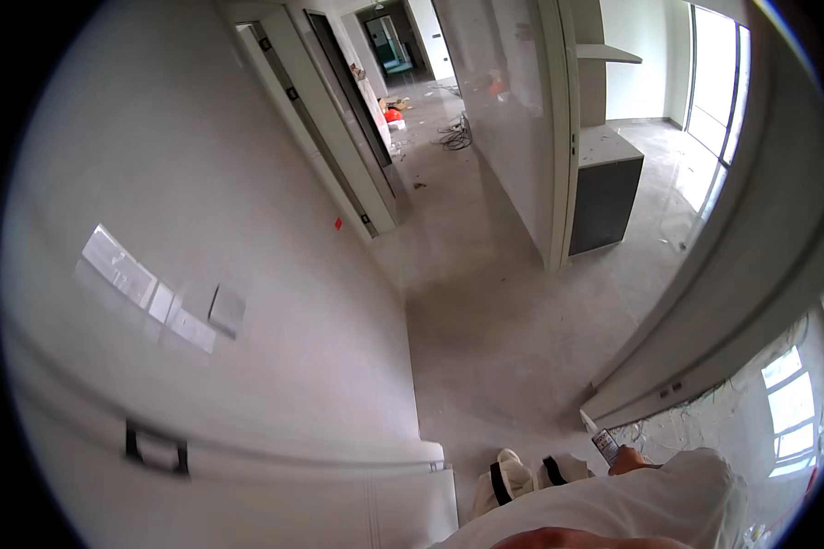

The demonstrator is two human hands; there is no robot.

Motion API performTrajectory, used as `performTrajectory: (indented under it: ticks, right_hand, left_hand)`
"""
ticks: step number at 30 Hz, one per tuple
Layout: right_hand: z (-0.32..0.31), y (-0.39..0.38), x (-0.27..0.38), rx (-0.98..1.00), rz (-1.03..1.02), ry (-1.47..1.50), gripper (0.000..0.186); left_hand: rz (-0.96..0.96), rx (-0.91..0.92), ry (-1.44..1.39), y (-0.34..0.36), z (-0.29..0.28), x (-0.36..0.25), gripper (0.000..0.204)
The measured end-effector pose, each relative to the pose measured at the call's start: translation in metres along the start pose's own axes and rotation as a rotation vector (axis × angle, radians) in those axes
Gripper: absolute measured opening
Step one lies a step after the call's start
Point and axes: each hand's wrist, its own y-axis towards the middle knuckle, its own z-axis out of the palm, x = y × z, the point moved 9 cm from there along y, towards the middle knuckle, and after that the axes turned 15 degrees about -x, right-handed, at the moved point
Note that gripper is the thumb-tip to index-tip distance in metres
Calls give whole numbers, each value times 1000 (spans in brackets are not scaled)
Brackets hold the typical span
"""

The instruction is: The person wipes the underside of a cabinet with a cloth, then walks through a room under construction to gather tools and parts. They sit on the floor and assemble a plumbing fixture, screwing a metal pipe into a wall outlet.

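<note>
The right hand [628,459] shows only a little, low in the picture past a white sleeve [677,499]. It is wrapped around a small tube [601,440] with a white tip that points up and left. The left hand cannot be seen. Two white shoes [531,476] stand on the grey floor [504,311], just left of the tube. A white wall [201,229] runs along the left.

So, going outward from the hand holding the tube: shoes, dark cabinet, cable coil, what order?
1. Shoes, just left of the right hand.
2. Dark cabinet, ahead on the right.
3. Cable coil, far down the hallway.
</note>
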Motion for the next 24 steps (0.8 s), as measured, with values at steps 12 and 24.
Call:
performTrajectory:
  ticks: [12, 24]
  right_hand:
    - [-133, 367, 196, -107, 372, 369, 50]
    - [-372, 782, 434, -178, 147, 194, 64]
  left_hand:
    - [18, -414, -380, 408, -140, -308, 31]
    - [-227, -408, -345, 548, -255, -623, 24]
